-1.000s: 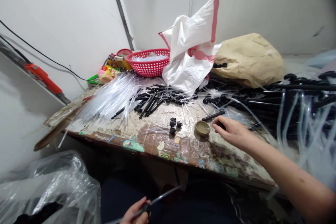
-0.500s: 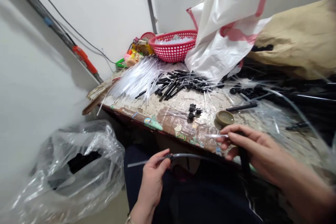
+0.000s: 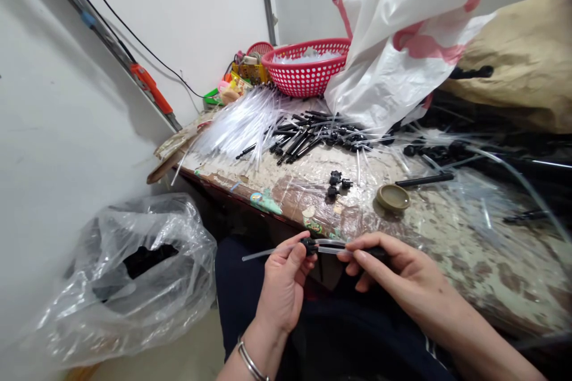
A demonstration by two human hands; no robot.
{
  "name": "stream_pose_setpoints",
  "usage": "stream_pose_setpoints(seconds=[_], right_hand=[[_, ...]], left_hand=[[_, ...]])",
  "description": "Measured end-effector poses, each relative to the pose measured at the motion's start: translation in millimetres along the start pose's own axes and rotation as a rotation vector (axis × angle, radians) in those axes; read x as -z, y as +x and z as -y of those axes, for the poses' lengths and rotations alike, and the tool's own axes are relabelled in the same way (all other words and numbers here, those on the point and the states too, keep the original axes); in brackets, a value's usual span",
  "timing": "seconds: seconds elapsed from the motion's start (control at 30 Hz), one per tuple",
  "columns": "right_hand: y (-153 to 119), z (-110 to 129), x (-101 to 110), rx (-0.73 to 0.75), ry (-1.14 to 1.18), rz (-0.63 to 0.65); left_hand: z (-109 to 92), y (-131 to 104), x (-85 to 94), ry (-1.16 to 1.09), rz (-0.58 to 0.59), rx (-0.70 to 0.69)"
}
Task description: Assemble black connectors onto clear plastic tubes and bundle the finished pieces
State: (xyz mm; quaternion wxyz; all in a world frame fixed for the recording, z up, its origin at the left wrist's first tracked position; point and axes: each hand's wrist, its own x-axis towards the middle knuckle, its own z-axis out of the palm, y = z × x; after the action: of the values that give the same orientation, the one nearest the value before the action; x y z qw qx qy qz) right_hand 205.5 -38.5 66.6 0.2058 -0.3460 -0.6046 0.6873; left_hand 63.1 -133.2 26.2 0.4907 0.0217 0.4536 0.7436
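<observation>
Over my lap and close to the table's front edge, my left hand [image 3: 286,283] pinches a small black plastic fitting [image 3: 309,245]. A thin clear tube [image 3: 259,255] sticks out to the left of that hand. Facing it, my right hand [image 3: 397,265] grips a short clear tube [image 3: 333,250] between thumb and fingers, its end at the fitting. A second clear tube arcs just above it. Something dark and rod-like shows partly behind the right fingers. Whether the short tube's end is inside the fitting I cannot tell.
On the worn table [image 3: 322,161] lie clear tubes [image 3: 241,122], black rods with fittings [image 3: 299,140], loose black fittings [image 3: 335,178] and a shallow round dish [image 3: 393,197]. Behind are a red basket [image 3: 308,77] and white sack [image 3: 393,59]. A clear plastic bag [image 3: 134,309] stands lower left.
My hands have come together: the left moved right and up, the right moved left. The short clear tube, apart from the fitting before, now has its end at it.
</observation>
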Motion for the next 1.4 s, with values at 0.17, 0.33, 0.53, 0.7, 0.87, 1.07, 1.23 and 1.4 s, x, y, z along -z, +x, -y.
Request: stream_pose_setpoints(seconds=[0.17, 0.33, 0.53, 0.7, 0.87, 1.07, 1.23, 1.4], right_hand=[[-1.8, 2.2, -0.6, 0.009, -0.036, -0.012], [-5.0, 3.9, 1.0, 0.013, -0.046, -0.014], [-5.7, 5.2, 2.0, 0.019, -0.061, -0.021], [-6.2, 5.9, 1.8, -0.006, -0.115, -0.004], [-2.5, 1.9, -1.8, 0.014, -0.158, -0.009], [3.1, 1.4, -5.3, 0.036, -0.191, -0.041], [4.2, 2.2, -7.6, 0.063, -0.180, -0.041], [3.0, -0.4, -7.9, 0.063, -0.141, -0.036]], left_hand=[[-1.4, -2.8, -2.7, -0.011, 0.013, 0.015], [-2.4, -4.1, -4.6, -0.004, 0.017, 0.017], [-1.9, -5.3, -5.5, -0.002, 0.050, 0.009], [-3.8, -7.6, -7.2, 0.015, 0.047, 0.009], [-2.9, -8.4, -8.2, 0.026, 0.046, 0.020], [0.5, -8.0, -6.0, 0.053, 0.057, 0.023], [2.5, -7.8, -4.9, 0.055, 0.083, 0.028], [4.4, -6.6, -4.5, 0.063, 0.080, 0.020]])
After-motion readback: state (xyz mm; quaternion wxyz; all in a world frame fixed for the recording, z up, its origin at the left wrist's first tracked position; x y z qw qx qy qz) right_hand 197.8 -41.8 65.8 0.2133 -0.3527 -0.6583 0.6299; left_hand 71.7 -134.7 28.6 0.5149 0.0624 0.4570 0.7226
